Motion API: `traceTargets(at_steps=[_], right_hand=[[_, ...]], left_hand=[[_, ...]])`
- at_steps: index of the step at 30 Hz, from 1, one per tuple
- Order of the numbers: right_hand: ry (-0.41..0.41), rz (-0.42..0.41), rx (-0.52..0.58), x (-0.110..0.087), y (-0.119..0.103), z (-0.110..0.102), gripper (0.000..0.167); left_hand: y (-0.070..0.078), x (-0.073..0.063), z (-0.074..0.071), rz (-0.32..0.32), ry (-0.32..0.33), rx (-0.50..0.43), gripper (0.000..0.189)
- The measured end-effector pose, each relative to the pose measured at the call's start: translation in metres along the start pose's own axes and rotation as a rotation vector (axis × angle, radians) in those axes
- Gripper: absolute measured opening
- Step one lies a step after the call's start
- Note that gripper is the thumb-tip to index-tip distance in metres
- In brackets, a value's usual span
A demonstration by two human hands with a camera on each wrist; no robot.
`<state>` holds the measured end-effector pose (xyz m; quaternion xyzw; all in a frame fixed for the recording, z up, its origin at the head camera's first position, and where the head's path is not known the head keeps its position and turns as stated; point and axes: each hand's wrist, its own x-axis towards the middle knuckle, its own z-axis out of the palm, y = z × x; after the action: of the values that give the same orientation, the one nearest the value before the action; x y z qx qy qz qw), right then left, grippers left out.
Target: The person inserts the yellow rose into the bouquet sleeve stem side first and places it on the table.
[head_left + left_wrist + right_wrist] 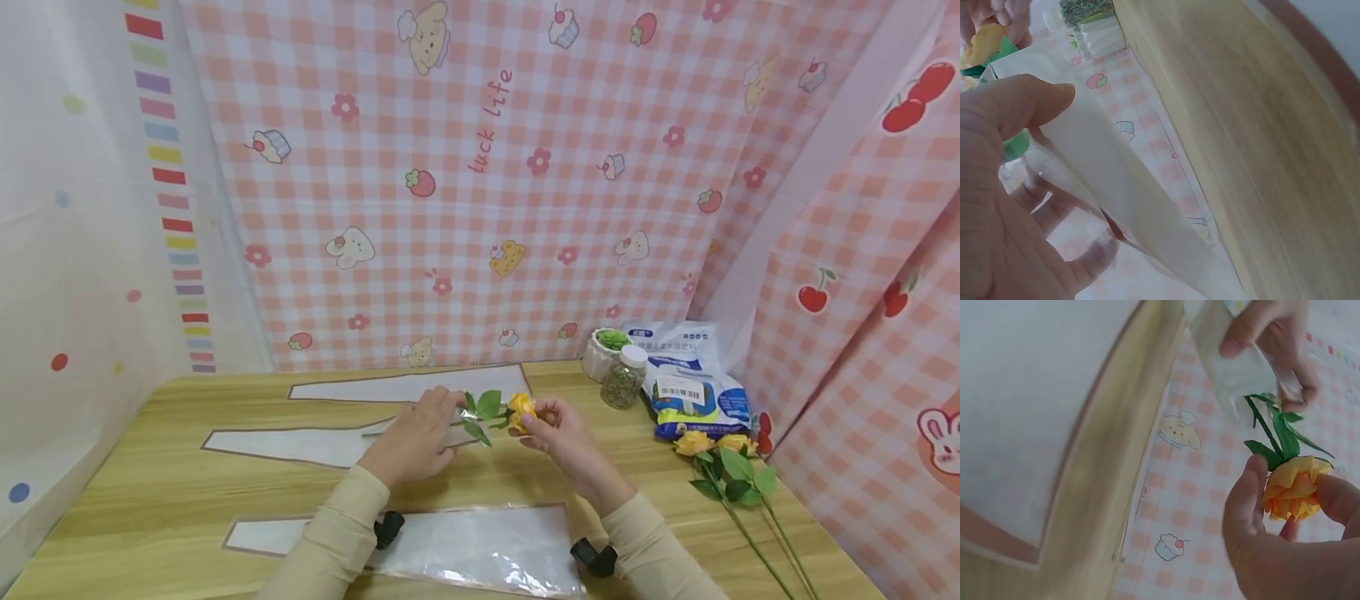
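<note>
Right grip pinches yellow rose bloom (leaves toward left grip); left grip holds white sleeve.

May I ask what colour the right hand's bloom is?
The bloom is yellow-orange, clearest in the right wrist view.

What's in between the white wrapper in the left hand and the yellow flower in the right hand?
Green leaves and a bit of green stem; the right wrist view shows them.

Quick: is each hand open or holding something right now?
Left hand: closed, holding the long white wrapping sleeve with brown edging.
Right hand: closed, pinching the ruffled yellow-orange rose.
</note>
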<state>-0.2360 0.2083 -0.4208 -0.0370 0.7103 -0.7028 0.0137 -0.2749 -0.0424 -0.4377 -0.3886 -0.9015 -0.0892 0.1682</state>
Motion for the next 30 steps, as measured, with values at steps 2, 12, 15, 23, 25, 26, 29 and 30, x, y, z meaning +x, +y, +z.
traceTargets(at_steps=[2,12,15,23,25,26,29,30], right_hand=[[0.019,0.016,-0.005,0.0,0.002,0.002,0.019],[0.06,-0.026,-0.052,-0.003,0.008,0.019,0.022],[0.057,-0.019,-0.03,-0.004,0.01,0.022,0.022],[0.005,-0.023,-0.01,-0.006,0.013,0.026,0.026],[-0.021,-0.017,0.009,-0.007,0.015,0.027,0.027],[-0.032,-0.015,0.024,-0.007,0.015,0.027,0.027],[-0.053,-0.011,0.064,-0.007,0.016,0.027,0.026],[-0.053,-0.011,0.075,-0.007,0.016,0.026,0.026]], left_hand=[[0.001,0.0,0.0,0.003,0.002,0.0,0.064],[0.006,0.003,-0.001,-0.025,0.024,-0.012,0.065],[0.009,0.003,-0.002,-0.012,0.039,-0.011,0.065],[0.015,0.004,-0.004,0.003,0.041,0.013,0.065],[0.018,0.004,-0.006,0.001,0.029,0.014,0.065],[0.02,0.004,-0.008,0.0,0.024,0.013,0.065],[0.023,0.005,-0.01,0.002,0.022,0.003,0.069],[0.024,0.006,-0.01,0.004,0.026,-0.013,0.072]])
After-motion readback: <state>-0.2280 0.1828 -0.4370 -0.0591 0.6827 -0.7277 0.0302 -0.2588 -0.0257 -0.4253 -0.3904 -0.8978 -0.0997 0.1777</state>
